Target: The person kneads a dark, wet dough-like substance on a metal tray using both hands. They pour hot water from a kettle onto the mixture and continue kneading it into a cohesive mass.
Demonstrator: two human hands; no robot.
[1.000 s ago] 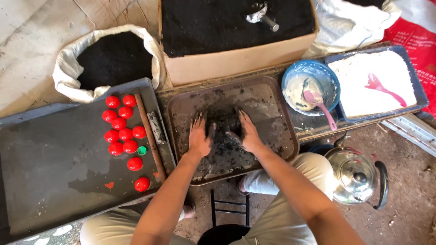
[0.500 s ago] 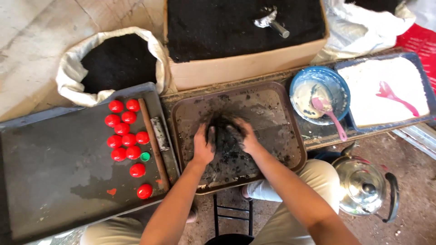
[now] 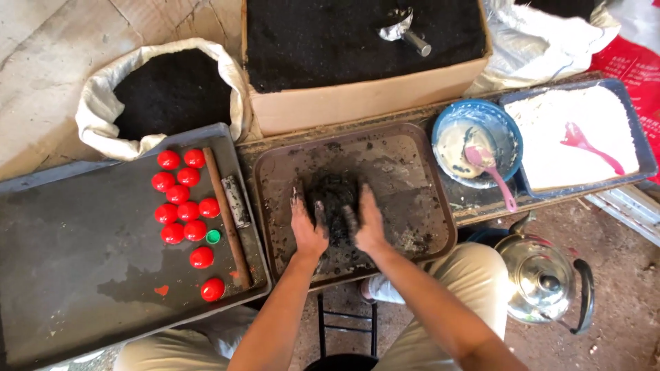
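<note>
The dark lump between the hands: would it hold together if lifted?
Probably only loosely. The dark lump looks clumpy and moist, with crumbs strewn over the brown tray. The left hand and right hand cup its sides, suggesting it needs support.

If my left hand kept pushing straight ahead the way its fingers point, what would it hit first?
The left hand points up the brown tray, beside the dark lump. Next would likely be the tray's far rim, then the cardboard box; depth is unclear.
</note>
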